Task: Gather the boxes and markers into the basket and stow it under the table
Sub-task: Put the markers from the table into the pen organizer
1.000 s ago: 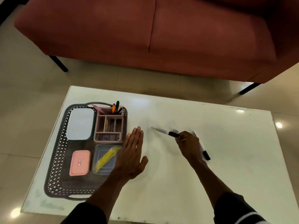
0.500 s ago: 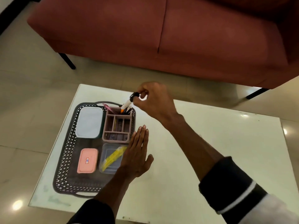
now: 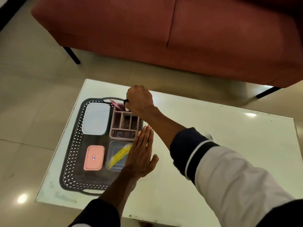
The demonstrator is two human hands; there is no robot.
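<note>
A dark perforated basket sits on the left part of the white table. Inside it are a pale blue lidded box, a small pink lidded box, a clear box with yellow items and a pink divided organizer. My right hand hovers over the organizer's far compartment, closed on a black-capped marker pointing down into it. My left hand lies flat with fingers together against the basket's right edge, partly covering the clear box.
A red sofa on black legs stands just beyond the table. Beige floor tiles surround the table. The table's right half is bare white surface with light glare.
My right hand picked markers off the table's middle, carried them left, and has lowered them to the organizer's far compartment. The left hand stayed by the basket.
</note>
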